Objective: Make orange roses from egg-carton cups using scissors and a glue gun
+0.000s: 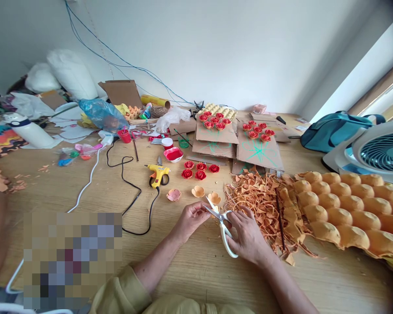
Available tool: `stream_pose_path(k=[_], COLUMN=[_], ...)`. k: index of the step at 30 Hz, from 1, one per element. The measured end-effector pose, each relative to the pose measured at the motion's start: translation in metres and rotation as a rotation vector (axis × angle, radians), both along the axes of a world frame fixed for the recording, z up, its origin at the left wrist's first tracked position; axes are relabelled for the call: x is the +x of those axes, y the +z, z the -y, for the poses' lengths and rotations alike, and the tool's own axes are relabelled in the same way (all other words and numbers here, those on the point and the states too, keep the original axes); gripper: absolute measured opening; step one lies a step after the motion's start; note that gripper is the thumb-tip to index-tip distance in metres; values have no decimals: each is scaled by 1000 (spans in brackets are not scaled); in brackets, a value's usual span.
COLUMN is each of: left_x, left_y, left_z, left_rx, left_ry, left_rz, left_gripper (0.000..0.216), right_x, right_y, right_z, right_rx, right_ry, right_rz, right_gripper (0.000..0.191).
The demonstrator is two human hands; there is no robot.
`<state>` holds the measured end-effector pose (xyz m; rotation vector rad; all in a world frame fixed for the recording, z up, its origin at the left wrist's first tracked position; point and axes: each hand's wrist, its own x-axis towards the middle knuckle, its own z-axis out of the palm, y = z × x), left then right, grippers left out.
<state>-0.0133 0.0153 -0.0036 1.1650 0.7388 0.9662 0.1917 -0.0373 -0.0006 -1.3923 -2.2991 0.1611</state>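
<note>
My right hand grips white-handled scissors, fingers through the loops. The blades stand apart, pointing up and left towards my left hand. Its thumb and fingers are pinched together on a small pale orange egg-carton piece, partly hidden by the blades. Just beyond lie two cut carton cups with petal edges, one plain cup and another cup. A pinkish layered cup sits to their left. Several red carton roses rest farther back.
Orange carton scraps are heaped right of my hands, beside a large egg tray. A yellow glue gun with a black cord lies left, near a bowl of red paint. Cardboard sheets carry more roses. A fan stands right.
</note>
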Motion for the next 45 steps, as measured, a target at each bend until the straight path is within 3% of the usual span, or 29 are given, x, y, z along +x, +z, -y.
stream_pose_path(k=[11,28,38,42,45], left_x=[2,1,-6,-3,-2], left_y=[10,10,18,31,38], left_z=[7,8,-5,-16,-21], left_rx=[-33,8,187,375,494], left_ry=[-3,-20,-103,-118,-118], left_rz=[18,49,-124,-226,-284], left_gripper=[30,24,13,6,13], right_x=[0,1,4,8,11], right_y=[2,-1,3,5,7], right_z=[3,2,5,3,3], right_rx=[6,42,-7,-20,-43], right_ry=[-12,50,79,56,58], right_rz=[3,-22,-74,-104,-109], right_gripper=[25,20,22,21,23])
